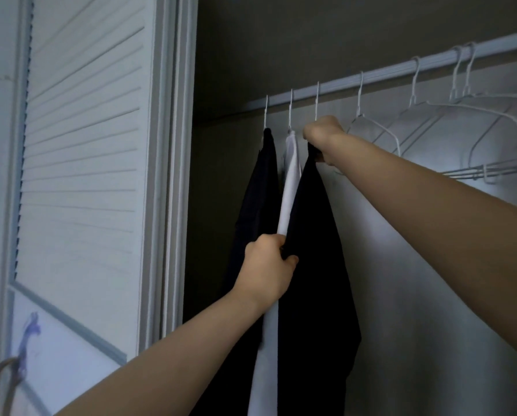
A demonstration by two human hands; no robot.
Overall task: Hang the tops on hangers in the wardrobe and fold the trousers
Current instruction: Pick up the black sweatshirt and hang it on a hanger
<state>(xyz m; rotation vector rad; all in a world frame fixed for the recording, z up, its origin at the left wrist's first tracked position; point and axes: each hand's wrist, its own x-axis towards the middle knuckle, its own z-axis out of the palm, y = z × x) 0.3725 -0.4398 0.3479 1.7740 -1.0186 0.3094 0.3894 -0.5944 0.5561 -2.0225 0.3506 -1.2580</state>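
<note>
Black top (314, 235) hangs third from the left end of the rail (371, 74), beside a white top (290, 175) and a dark top (260, 187). The right hand (323, 136) grips its hanger neck; the left hand (269, 265) pinches its front edge. Bare hangers (431, 115) hang rightward.

**Person — visible body parts, head view**

Left forearm (167, 355) — enters from the lower left of the frame, bare from edge to wrist, no sleeve in view. Left hand (266, 265) bare; no ring, watch or glove visible. Right forearm (431, 211) enters from the right edge, likewise unsleeved. Right hand (323, 136), upper centre, bare — no jewellery or wristband visible.
</note>
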